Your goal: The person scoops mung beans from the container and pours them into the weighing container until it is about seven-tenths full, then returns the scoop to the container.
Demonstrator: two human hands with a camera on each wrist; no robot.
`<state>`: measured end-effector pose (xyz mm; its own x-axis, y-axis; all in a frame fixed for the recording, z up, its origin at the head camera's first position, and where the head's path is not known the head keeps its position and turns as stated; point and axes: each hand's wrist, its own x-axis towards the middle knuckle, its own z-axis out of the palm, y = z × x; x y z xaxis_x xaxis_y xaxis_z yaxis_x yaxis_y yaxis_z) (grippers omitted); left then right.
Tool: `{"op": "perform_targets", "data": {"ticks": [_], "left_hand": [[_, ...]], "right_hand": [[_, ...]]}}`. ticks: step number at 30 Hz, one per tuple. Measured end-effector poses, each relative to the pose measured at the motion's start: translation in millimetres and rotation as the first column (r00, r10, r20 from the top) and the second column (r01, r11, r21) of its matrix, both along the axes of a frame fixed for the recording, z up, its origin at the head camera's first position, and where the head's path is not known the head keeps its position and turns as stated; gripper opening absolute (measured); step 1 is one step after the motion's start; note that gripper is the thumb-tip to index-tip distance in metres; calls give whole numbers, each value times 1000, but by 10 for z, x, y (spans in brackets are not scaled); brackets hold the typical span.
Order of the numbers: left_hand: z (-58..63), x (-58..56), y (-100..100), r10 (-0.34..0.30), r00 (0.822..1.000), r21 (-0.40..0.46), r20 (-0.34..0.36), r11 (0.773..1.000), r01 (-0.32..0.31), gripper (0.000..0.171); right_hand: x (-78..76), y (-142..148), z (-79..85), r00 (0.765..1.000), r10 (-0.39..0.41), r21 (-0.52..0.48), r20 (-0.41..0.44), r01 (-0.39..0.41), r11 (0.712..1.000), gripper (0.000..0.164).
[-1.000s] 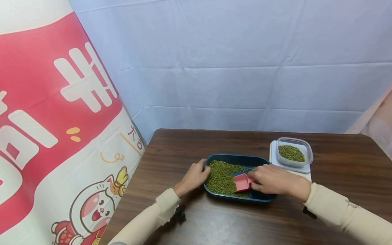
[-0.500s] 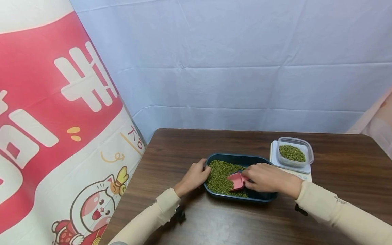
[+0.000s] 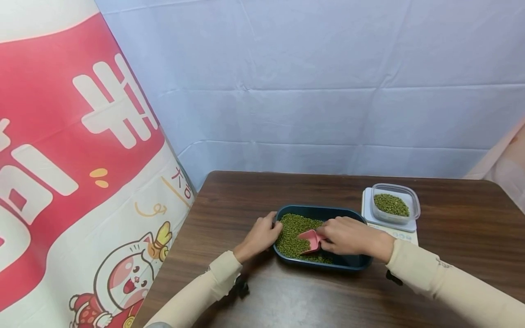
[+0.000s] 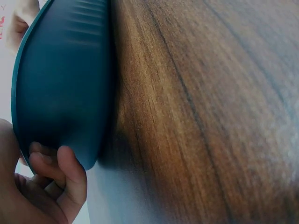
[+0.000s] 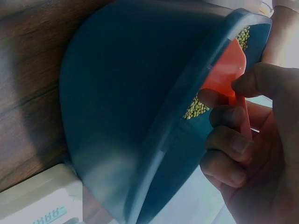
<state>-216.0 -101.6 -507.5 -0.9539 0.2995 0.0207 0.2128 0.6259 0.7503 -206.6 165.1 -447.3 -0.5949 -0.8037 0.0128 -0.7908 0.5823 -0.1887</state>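
Observation:
A dark blue tray [image 3: 347, 260] holds green mung beans [image 3: 292, 233], heaped toward its left side. My right hand [image 3: 352, 237] grips the handle of a small pink scoop [image 3: 310, 238], whose front edge is down in the beans. In the right wrist view, the thumb and curled fingers wrap the handle of the scoop [image 5: 226, 72] above the tray. At the tray's left end, my left hand [image 3: 258, 236] holds the rim. The left wrist view shows its fingers [image 4: 74, 175] curled against the outside of the tray [image 4: 60, 84].
Right of the tray, a white kitchen scale [image 3: 366, 205] carries a clear plastic container [image 3: 416, 206] with some mung beans inside. The scale's front lies close to the tray's right end. Behind the brown wooden table [image 3: 242, 187] hangs a pale cloth [image 3: 287, 114]; a printed banner [image 3: 123, 218] hangs at left.
My right hand has moved left with the scoop, pushing it deeper into the beans, and some beans now lie in it. My left hand stays on the tray rim.

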Motion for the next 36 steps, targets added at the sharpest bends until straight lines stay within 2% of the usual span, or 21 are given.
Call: {"op": "perform_targets", "data": {"ticks": [13,19,25,31,36], "left_hand": [[2,-9,0,-2,1000,23,-8,1000,2,41],[8,-14,-1,-12,1000,33,-6,999,12,41],[-6,-25,2,-10,1000,37,-2,999,10,41],[-9,-27,8,-11,1000,39,3,999,11,42],[-8,-18,4,-5,1000,31,9,1000,5,43]], "right_hand": [[-25,-112,-48,1000,12,9,17,-12,1000,13],[-18,-169,-32,999,45,2,14,-45,999,10],[-17,-239,-48,997,77,-1,26,-77,997,15],[-23,-283,-76,997,72,-1,-18,-72,997,11],[-8,-294,-97,998,63,-25,19,-63,998,14]]}}
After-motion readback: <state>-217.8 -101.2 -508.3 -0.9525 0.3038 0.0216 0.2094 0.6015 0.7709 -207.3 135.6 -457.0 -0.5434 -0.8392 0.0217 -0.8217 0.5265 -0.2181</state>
